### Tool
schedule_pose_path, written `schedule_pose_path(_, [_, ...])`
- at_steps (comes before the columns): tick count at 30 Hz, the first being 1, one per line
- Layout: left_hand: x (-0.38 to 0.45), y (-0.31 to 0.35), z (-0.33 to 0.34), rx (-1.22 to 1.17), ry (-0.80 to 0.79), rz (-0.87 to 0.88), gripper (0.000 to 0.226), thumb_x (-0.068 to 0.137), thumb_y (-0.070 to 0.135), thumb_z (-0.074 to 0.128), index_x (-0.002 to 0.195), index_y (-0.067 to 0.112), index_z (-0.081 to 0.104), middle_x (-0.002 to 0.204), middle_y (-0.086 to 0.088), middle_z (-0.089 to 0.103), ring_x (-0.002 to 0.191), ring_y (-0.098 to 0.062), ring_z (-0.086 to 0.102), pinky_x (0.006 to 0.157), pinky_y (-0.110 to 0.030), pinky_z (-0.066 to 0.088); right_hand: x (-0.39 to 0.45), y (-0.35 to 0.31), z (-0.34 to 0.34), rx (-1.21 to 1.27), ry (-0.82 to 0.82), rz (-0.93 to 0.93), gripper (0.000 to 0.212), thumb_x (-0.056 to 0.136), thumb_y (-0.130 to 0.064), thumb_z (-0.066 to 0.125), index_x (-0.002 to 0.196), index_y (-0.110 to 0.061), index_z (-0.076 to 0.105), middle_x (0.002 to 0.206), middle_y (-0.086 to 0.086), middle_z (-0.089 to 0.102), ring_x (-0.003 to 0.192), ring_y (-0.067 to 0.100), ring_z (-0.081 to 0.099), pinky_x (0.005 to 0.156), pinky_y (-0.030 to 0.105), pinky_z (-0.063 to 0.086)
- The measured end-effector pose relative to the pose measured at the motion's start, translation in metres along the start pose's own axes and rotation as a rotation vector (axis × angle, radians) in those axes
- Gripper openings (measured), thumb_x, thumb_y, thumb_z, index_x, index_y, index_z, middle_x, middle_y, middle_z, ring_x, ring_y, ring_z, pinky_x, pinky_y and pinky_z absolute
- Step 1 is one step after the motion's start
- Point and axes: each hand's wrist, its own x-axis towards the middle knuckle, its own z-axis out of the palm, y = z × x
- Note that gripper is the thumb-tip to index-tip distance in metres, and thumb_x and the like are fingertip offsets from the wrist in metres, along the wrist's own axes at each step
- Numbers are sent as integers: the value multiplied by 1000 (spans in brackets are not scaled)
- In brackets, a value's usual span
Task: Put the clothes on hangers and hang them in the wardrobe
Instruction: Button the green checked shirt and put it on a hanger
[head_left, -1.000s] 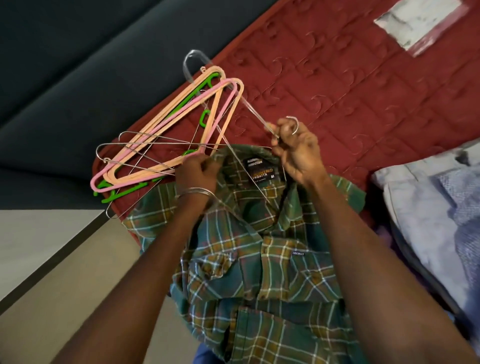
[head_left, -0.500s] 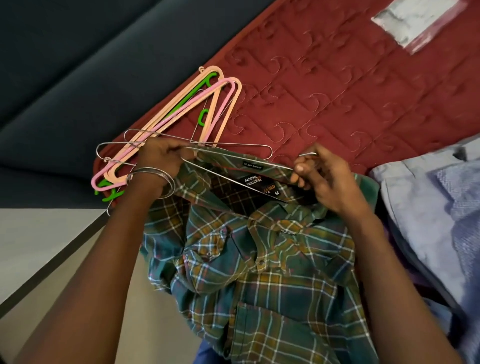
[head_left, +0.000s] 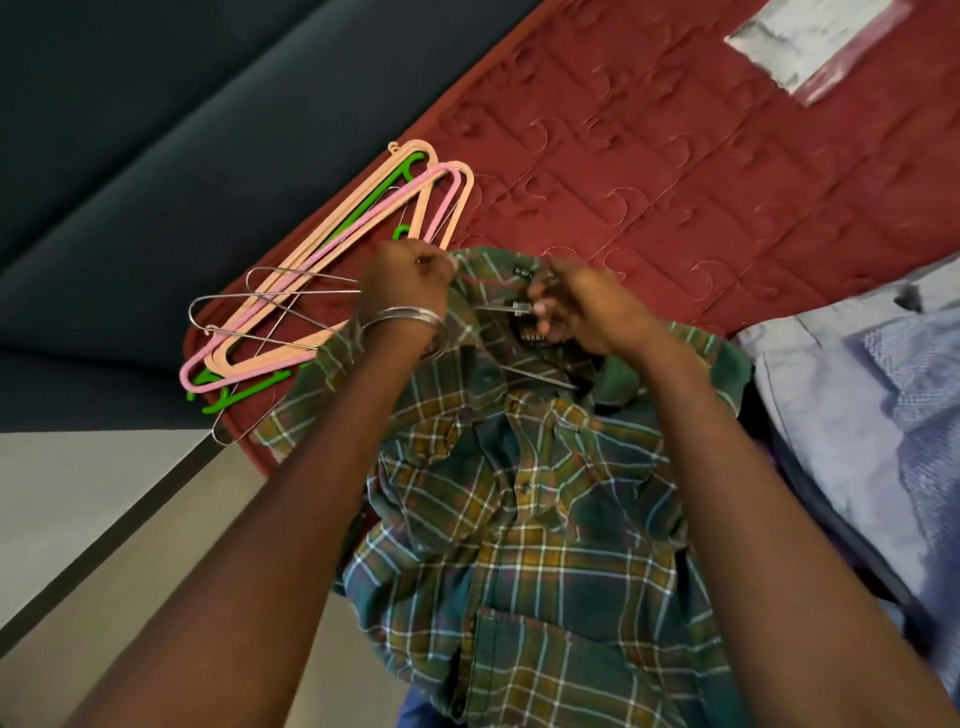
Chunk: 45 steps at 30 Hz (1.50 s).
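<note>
Left hand's grip and right hand's grip clutch shirt collar.

Two hands are at work: the left hand at about eleven o'clock from the middle, the right hand at one o'clock. One plaid shirt hangs between them. One wire hanger shows inside its collar. At ten o'clock on the one red quilt lies a heap of hangers: two peach, one pink, at least one green, and two or three wire ones, too tangled to count surely. One bangle circles the left wrist.
</note>
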Motion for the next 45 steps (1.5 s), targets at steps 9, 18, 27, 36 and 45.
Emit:
schedule_pose_path(9, [-41,-9,58,-111,-121,-186,57,79,47,70,110,2,55,92,-13,67,90,-33,63,73,-38,47,57,-54,-25,-376,107,-236,33,91,0,56,123,-3,47,70,4,59,48,11,59,47,28,48])
schedule_pose_path(18, [-111,-35,93,226,-541,-319,54,88,26,64,131,8,36,122,-20,57,114,-38,55,93,-42,44,69,-8,-42,-319,189,-156,18,94,8,46,102,-6,53,57,-1,65,43,6,55,41,19,39])
schedule_pose_path(27, [-109,-56,81,382,-820,-478,33,95,18,57,122,0,54,125,-20,58,114,-37,57,93,-39,49,78,-48,-47,-331,51,-202,21,92,10,41,105,-3,52,55,-2,61,41,7,53,39,21,35])
schedule_pose_path(36, [-111,-37,69,463,-445,-297,50,88,57,52,110,12,56,107,-15,64,100,-38,61,77,-40,48,68,-1,-29,-874,673,-441,37,87,-10,55,124,-6,53,116,15,58,109,34,49,87,41,40])
schedule_pose_path(45, [-35,-48,81,217,-293,45,25,89,19,62,112,12,70,108,-15,59,97,-33,59,87,-39,48,0,92,54,-512,517,-88,33,83,-32,73,95,-4,63,87,14,69,83,32,64,75,39,50])
